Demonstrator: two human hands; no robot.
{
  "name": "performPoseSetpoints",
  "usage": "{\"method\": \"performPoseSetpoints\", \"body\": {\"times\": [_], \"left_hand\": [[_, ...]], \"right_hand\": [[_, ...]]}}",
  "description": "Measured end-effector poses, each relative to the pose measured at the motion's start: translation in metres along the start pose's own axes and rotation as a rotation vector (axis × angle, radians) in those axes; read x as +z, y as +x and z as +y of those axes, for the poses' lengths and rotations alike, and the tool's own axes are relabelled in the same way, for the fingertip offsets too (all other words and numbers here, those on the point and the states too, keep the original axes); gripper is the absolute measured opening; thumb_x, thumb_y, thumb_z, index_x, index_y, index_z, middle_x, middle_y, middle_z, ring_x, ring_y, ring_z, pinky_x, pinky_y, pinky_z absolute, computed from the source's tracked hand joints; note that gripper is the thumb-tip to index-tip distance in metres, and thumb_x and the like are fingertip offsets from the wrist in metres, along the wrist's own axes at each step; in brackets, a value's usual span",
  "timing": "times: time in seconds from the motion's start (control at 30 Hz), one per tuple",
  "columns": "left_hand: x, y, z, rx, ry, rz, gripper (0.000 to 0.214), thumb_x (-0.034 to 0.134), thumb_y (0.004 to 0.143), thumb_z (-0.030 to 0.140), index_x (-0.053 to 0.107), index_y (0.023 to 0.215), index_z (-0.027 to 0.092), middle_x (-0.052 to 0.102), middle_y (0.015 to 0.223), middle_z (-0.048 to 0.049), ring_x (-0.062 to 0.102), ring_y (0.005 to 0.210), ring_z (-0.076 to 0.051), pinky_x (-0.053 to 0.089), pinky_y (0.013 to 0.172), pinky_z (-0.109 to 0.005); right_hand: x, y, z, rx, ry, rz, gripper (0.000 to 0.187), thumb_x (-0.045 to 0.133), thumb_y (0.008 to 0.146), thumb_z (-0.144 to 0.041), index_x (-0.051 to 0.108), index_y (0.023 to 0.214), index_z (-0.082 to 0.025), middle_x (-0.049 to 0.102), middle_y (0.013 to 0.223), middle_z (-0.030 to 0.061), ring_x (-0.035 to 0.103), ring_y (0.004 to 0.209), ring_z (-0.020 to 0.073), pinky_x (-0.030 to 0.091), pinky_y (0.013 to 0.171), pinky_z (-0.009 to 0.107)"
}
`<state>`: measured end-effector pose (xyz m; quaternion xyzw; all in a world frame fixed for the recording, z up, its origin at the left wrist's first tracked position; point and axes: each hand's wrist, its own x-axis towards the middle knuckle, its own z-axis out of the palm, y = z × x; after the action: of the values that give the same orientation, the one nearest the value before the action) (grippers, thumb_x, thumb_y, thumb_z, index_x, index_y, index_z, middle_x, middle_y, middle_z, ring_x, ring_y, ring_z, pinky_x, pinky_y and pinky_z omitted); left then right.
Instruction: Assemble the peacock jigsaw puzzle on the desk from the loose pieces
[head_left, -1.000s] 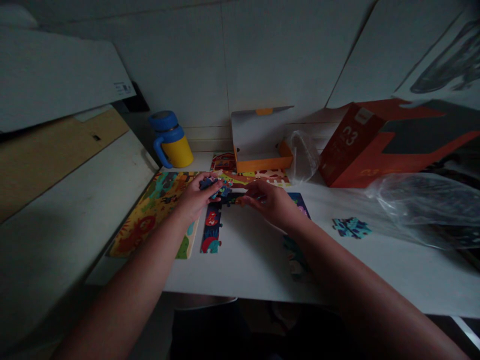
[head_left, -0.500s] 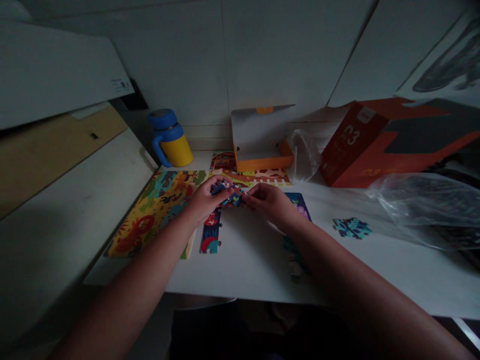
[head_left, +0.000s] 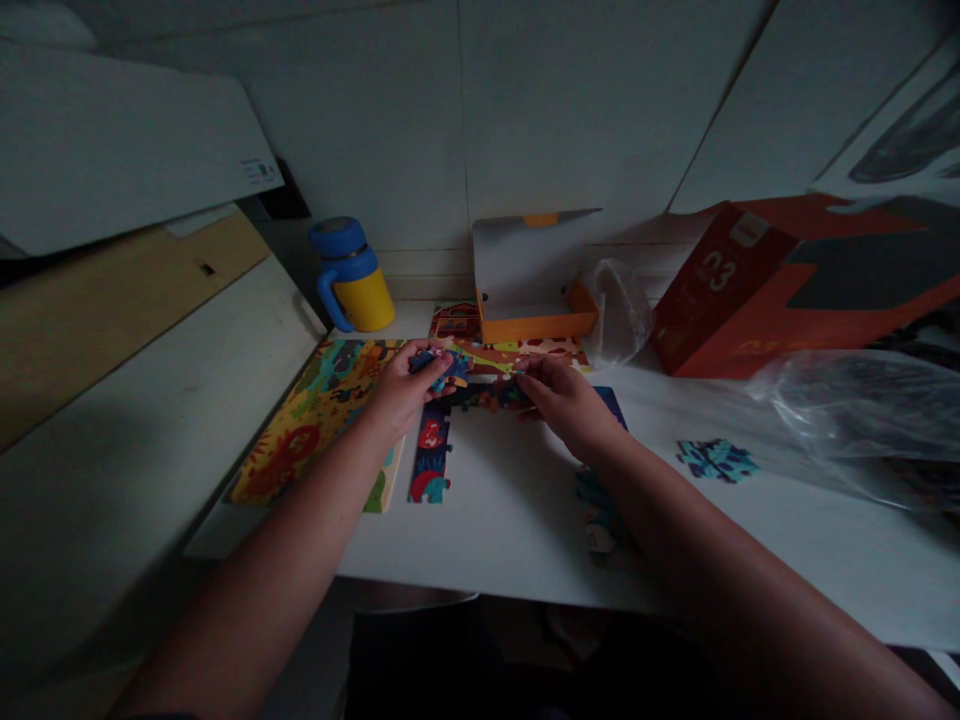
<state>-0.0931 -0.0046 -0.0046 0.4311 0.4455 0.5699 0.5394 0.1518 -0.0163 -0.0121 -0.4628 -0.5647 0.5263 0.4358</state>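
My left hand (head_left: pixel 396 396) is closed around a bunch of loose jigsaw puzzle pieces (head_left: pixel 448 372), dark blue with bright colours, above the table. My right hand (head_left: pixel 561 400) is apart from it, to the right, its thumb and fingers pinched on a small puzzle piece (head_left: pixel 519 371) that is mostly hidden. Beneath the hands runs a dark row of joined pieces (head_left: pixel 487 397). A joined blue and red strip (head_left: pixel 430 462) comes down from its left end. Another joined strip (head_left: pixel 598 515) lies at the right, partly covered by my right forearm.
Colourful finished picture puzzles (head_left: pixel 296 440) lie at left and back. Behind them stand a blue-yellow mug (head_left: pixel 364 300) and an open orange box (head_left: pixel 536 327). A pile of teal pieces (head_left: pixel 718 460), a clear plastic bag (head_left: pixel 832 400) and a large orange box (head_left: pixel 720 280) are at right.
My right hand has drawn away from the pieces in my left hand, moving right with a piece pinched in it. The view has shifted slightly.
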Motion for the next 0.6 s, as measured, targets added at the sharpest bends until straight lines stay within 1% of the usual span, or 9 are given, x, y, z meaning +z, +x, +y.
{"method": "performPoseSetpoints", "body": {"times": [0.03, 0.13, 0.23, 0.33, 0.4, 0.43, 0.5, 0.57, 0.6], "left_hand": [[-0.003, 0.002, 0.0, 0.012, -0.016, 0.02, 0.053, 0.098, 0.066, 0.04, 0.067, 0.105, 0.022, 0.072, 0.109, -0.0037, 0.074, 0.094, -0.021, 0.066, 0.07, -0.032], [-0.01, 0.006, 0.0, 0.033, -0.037, 0.056, 0.051, 0.099, 0.066, 0.038, 0.067, 0.103, 0.022, 0.072, 0.107, -0.0026, 0.074, 0.097, -0.021, 0.067, 0.07, -0.032], [-0.013, 0.007, -0.002, 0.032, -0.029, 0.069, 0.051, 0.099, 0.066, 0.039, 0.068, 0.102, 0.022, 0.071, 0.107, -0.0019, 0.073, 0.099, -0.02, 0.067, 0.071, -0.032], [-0.012, 0.007, -0.002, 0.021, -0.029, 0.06, 0.051, 0.099, 0.066, 0.039, 0.067, 0.101, 0.022, 0.071, 0.108, -0.002, 0.073, 0.101, -0.021, 0.068, 0.073, -0.033], [-0.011, 0.006, -0.002, 0.016, -0.031, 0.059, 0.051, 0.099, 0.066, 0.039, 0.067, 0.101, 0.021, 0.072, 0.108, -0.0021, 0.074, 0.1, -0.021, 0.068, 0.073, -0.034], [-0.011, 0.007, -0.002, 0.016, -0.032, 0.059, 0.051, 0.099, 0.066, 0.039, 0.067, 0.101, 0.021, 0.072, 0.108, -0.002, 0.074, 0.1, -0.021, 0.068, 0.073, -0.034], [-0.012, 0.007, -0.002, 0.02, -0.036, 0.061, 0.051, 0.099, 0.065, 0.039, 0.067, 0.101, 0.021, 0.071, 0.107, -0.0019, 0.074, 0.098, -0.021, 0.068, 0.073, -0.034], [-0.013, 0.008, -0.003, 0.027, -0.041, 0.061, 0.051, 0.099, 0.065, 0.038, 0.067, 0.1, 0.021, 0.071, 0.106, -0.002, 0.073, 0.097, -0.021, 0.067, 0.072, -0.033], [-0.013, 0.009, -0.003, 0.029, -0.041, 0.058, 0.05, 0.099, 0.065, 0.038, 0.067, 0.1, 0.021, 0.071, 0.106, -0.0022, 0.073, 0.098, -0.021, 0.067, 0.071, -0.033]], "right_hand": [[-0.002, -0.001, -0.001, -0.02, -0.095, -0.043, 0.029, 0.065, 0.094, -0.043, 0.065, 0.115, -0.023, 0.074, 0.098, 0.0037, 0.069, 0.075, 0.0171, 0.057, 0.059, 0.028], [-0.001, -0.009, -0.006, -0.119, -0.376, -0.257, 0.03, 0.057, 0.101, -0.032, 0.071, 0.126, -0.024, 0.078, 0.089, 0.0026, 0.071, 0.072, 0.017, 0.055, 0.066, 0.028], [0.005, -0.015, -0.012, -0.2, -0.54, -0.378, 0.037, 0.062, 0.099, -0.023, 0.069, 0.135, -0.025, 0.08, 0.09, 0.0016, 0.074, 0.078, 0.0183, 0.055, 0.075, 0.029], [0.01, -0.016, -0.017, -0.28, -0.694, -0.348, 0.043, 0.069, 0.095, -0.021, 0.068, 0.138, -0.025, 0.08, 0.108, 0.0056, 0.075, 0.094, 0.0212, 0.055, 0.084, 0.031], [0.009, -0.015, -0.02, -0.365, -0.802, -0.313, 0.035, 0.069, 0.096, -0.021, 0.071, 0.131, -0.023, 0.076, 0.123, 0.0095, 0.073, 0.107, 0.0231, 0.053, 0.092, 0.033], [0.008, -0.015, -0.022, -0.385, -0.858, -0.298, 0.028, 0.067, 0.098, -0.022, 0.072, 0.125, -0.023, 0.074, 0.125, 0.0105, 0.072, 0.108, 0.0236, 0.052, 0.093, 0.033], [0.006, -0.018, -0.025, -0.343, -0.987, -0.265, 0.018, 0.066, 0.1, -0.034, 0.073, 0.112, -0.022, 0.075, 0.114, 0.0109, 0.072, 0.097, 0.0243, 0.052, 0.085, 0.033], [0.007, -0.024, -0.026, -0.26, -1.113, -0.245, 0.035, 0.067, 0.097, -0.056, 0.071, 0.104, -0.022, 0.076, 0.102, 0.0116, 0.071, 0.085, 0.026, 0.05, 0.073, 0.034], [0.009, -0.028, -0.026, -0.236, -1.166, -0.243, 0.046, 0.067, 0.093, -0.067, 0.07, 0.104, -0.022, 0.076, 0.101, 0.0135, 0.071, 0.084, 0.0277, 0.05, 0.07, 0.036]]}}
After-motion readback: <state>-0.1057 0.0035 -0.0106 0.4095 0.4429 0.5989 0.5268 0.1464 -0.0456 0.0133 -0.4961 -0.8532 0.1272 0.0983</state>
